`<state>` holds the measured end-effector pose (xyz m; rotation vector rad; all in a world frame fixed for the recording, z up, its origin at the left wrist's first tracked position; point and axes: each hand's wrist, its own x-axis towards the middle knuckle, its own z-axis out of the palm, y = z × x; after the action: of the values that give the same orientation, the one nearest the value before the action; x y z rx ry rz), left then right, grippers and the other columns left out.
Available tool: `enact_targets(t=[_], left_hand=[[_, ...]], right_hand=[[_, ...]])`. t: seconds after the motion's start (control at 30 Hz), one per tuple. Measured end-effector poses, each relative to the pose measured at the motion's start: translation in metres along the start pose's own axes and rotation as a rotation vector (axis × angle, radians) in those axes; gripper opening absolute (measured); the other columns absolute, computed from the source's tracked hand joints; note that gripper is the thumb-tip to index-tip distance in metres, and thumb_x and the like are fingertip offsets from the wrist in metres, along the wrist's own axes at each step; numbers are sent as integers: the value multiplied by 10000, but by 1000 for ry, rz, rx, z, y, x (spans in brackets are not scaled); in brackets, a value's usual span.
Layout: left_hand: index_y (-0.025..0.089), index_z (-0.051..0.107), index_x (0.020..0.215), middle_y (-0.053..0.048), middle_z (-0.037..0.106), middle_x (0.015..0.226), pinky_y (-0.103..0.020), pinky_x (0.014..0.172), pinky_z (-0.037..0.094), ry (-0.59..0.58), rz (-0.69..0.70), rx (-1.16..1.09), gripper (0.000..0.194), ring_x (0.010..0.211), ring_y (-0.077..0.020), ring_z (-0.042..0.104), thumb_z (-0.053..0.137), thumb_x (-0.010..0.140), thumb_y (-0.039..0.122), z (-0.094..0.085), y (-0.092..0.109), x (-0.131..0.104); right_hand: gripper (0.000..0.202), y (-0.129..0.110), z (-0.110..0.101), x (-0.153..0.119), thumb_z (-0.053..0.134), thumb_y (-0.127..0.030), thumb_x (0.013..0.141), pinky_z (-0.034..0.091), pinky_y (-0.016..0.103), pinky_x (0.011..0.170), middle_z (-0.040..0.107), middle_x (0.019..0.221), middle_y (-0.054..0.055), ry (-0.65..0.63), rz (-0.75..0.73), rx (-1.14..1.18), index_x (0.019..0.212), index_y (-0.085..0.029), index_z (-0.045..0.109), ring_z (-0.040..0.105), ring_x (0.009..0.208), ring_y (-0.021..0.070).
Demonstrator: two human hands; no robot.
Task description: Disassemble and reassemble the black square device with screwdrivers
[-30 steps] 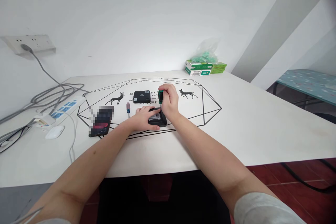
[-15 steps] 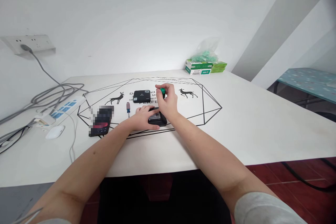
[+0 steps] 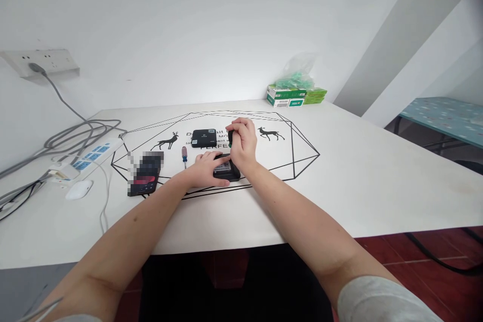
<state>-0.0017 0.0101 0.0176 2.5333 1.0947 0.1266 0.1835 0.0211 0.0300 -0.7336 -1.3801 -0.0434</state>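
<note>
My left hand (image 3: pixel 206 170) steadies a small black box-shaped device (image 3: pixel 233 175), its thumb along the near edge and its fingers along the far side. A pale label shows on the device's upper face. Above the far right of it, my right hand (image 3: pixel 244 145) is closed around a screwdriver (image 3: pixel 230 139) with a green and black handle; the tip is hidden behind the fingers. Just beyond lies a flat black panel (image 3: pixel 204 137) with small stickers. To the left of my left hand rests a second screwdriver (image 3: pixel 184 155) with a reddish and blue handle.
A phone (image 3: pixel 145 176), partly pixelated, lies left of my left hand. Farther left are a white earbud case (image 3: pixel 79 189), a power strip (image 3: pixel 92 157) and coiled grey cables (image 3: pixel 81 131). Green and white boxes (image 3: pixel 286 94) with a plastic bag (image 3: pixel 298 75) stand against the wall.
My right hand has turned around the screwdriver handle, so its fingers now cover the green top. My left hand and the device stay in place.
</note>
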Motion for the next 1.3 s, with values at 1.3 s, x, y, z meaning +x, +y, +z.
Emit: enact_targets(t=[1.3], left_hand=[[382, 530, 1697, -129, 399, 1779, -706, 1338, 182, 21, -6, -23, 951, 1639, -499, 283, 800, 870, 768, -3, 2, -2]], right_hand=[[331, 4, 5, -5, 775, -485, 985, 625, 454, 925, 623, 1141, 77, -63, 126, -44, 1217, -272, 672, 660, 1039, 246]])
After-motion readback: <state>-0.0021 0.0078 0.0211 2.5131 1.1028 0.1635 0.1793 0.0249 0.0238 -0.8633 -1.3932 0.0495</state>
